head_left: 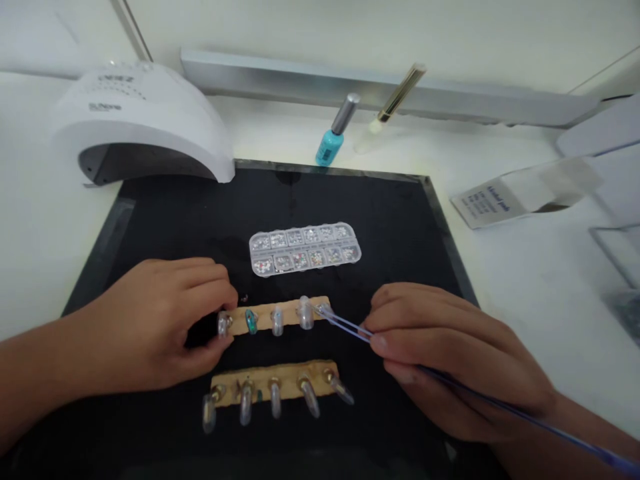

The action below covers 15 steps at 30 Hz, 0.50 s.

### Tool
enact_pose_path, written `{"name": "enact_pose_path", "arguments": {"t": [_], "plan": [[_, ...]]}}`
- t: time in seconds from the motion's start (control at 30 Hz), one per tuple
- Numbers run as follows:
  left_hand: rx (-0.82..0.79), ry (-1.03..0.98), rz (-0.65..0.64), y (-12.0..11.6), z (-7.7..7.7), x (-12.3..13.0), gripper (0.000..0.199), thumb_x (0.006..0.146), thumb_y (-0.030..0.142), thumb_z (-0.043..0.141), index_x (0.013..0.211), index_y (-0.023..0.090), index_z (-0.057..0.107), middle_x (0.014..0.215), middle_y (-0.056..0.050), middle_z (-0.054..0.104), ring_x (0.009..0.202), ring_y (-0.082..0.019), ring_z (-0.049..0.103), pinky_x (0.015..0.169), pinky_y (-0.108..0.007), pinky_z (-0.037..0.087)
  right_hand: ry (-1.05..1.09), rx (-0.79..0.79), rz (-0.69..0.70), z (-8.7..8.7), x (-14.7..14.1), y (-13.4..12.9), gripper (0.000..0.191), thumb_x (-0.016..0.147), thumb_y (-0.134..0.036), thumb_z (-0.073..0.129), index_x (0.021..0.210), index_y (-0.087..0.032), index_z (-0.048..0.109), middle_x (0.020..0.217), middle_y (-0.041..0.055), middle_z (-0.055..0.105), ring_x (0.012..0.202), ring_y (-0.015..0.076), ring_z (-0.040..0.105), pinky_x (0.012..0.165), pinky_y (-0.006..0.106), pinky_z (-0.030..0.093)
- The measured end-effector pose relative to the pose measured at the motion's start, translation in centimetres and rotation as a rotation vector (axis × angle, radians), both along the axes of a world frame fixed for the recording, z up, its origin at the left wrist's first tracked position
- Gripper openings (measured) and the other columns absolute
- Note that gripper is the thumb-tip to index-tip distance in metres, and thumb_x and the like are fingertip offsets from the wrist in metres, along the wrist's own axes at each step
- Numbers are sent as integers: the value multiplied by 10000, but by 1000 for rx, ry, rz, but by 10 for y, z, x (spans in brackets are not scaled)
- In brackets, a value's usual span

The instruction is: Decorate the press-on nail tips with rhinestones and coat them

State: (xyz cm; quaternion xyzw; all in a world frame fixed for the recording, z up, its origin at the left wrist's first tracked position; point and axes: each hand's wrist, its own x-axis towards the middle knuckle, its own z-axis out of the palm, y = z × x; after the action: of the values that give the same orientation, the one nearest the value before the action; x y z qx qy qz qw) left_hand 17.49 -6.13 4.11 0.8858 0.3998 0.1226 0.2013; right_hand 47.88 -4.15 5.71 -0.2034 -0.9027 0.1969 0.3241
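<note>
My left hand point(175, 320) is closed at the left end of the upper tan strip point(264, 317), with thumb and fingertips pinching it beside the first nail tip point(223, 325). A row of false nails stands along this strip; the second is a teal nail point(251, 321), the others look clear or silvery. In my right hand point(450, 347) are slim purple tweezers point(350, 327), their two thin prongs reaching the strip's right end near the large clear nail point(305, 313). Whether the tips hold anything is too small to tell. Closer to me lies a second strip point(263, 379) with several long clear nails.
Behind the strips, a clear divided case point(305, 250) of small gems lies on the black mat point(200, 207). A white nail lamp point(150, 113) stands back left. Beyond the mat are a turquoise polish bottle point(329, 147), a gold-capped bottle point(400, 93) and an alcohol pads box point(493, 203).
</note>
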Motion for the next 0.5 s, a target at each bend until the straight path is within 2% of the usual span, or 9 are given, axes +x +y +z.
{"name": "enact_pose_path", "arguments": {"t": [0.5], "plan": [[8, 1, -12, 0, 0, -1, 44, 865, 229, 530, 857, 210, 569, 753, -4, 591, 668, -160, 526, 563, -289, 369, -3, -32, 4, 1, 1, 1, 105, 916, -136, 540, 996, -169, 599, 826, 77, 696, 753, 171, 664, 678, 335, 606]]}}
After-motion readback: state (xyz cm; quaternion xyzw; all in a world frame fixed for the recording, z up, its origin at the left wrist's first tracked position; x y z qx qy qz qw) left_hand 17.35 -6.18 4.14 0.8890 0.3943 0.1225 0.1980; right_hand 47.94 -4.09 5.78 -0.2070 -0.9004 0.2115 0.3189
